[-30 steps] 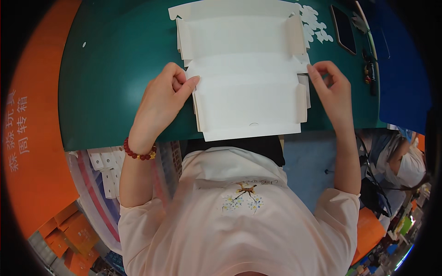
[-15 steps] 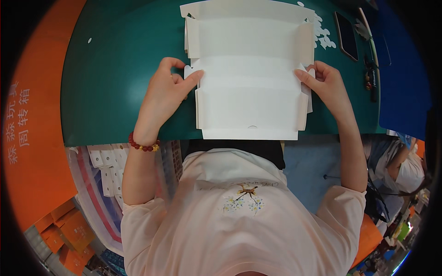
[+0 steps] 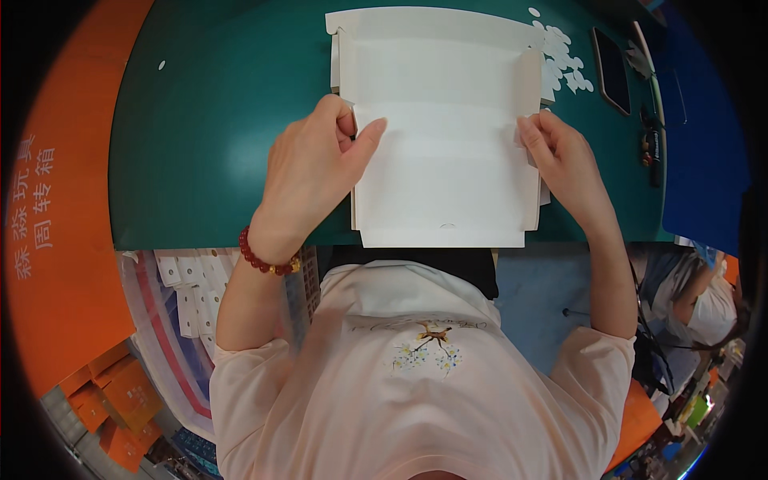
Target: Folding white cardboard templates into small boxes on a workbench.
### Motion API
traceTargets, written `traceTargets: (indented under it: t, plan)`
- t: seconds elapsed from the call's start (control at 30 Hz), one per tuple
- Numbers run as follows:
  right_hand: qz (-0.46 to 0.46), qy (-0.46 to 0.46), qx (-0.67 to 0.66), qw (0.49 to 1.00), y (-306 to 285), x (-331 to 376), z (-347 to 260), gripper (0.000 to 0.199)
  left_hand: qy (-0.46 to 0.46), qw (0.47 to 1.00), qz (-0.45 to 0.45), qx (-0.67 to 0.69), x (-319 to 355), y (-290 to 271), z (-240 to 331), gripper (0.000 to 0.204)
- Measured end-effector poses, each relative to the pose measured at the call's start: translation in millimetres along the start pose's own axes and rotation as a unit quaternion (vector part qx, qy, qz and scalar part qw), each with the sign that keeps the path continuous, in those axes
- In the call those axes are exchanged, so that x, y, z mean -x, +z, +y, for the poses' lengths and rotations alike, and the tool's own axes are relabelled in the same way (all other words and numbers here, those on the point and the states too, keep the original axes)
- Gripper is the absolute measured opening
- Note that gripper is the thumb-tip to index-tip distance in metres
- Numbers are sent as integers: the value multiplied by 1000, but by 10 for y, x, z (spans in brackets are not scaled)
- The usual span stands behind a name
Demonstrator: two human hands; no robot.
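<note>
An unfolded white cardboard box lies flat in front of me, its creased panels face up and narrow flaps along both sides. My left hand is closed on its left edge about midway, thumb stretched over the inner face and fingers curled at the side flap. Opposite, my right hand pinches the right-side flap between thumb and fingers. The fingertips of both hands are partly hidden. A red bead bracelet circles my left wrist.
Small white paper scraps lie on the green table beyond the box's right side, near a dark phone. An orange panel stands at the left. Below the table's edge, a bin holds small white boxes. Another person sits at right.
My left hand has moved rightward, its thumb further over the box. The side flaps now stand more upright, and the box has shifted slightly right.
</note>
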State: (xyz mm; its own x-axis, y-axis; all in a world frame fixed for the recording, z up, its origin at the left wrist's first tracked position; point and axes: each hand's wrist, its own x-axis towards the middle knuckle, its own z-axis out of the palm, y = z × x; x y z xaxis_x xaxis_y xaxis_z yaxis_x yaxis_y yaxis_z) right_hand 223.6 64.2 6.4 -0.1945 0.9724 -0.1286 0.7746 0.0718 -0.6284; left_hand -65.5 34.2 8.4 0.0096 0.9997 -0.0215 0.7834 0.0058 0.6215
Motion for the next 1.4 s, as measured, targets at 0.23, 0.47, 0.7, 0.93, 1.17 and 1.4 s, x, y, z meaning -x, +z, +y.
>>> traceTargets:
  t: [0.23,0.47,0.7,0.93,1.17,1.4]
  plan:
    - [-45,-1,-73,996,-37,-105,73,29,-73,918,27,389,150,175,-198,32]
    - [-24,3,-15,1000,16,-75,-9,25,53,986,56,147,323,162,-73,42]
    - [-14,-3,14,1000,37,-66,-22,23,157,978,113,-82,319,195,-43,47]
    - [-10,-32,150,988,29,-117,-93,23,226,918,129,-301,249,246,52,60]
    - [-223,-63,-133,964,-495,-438,475,22,172,978,25,-116,28,-324,-169,45]
    - [111,-33,-65,991,-416,-941,325,42,-47,978,55,194,-1009,-452,-474,48]
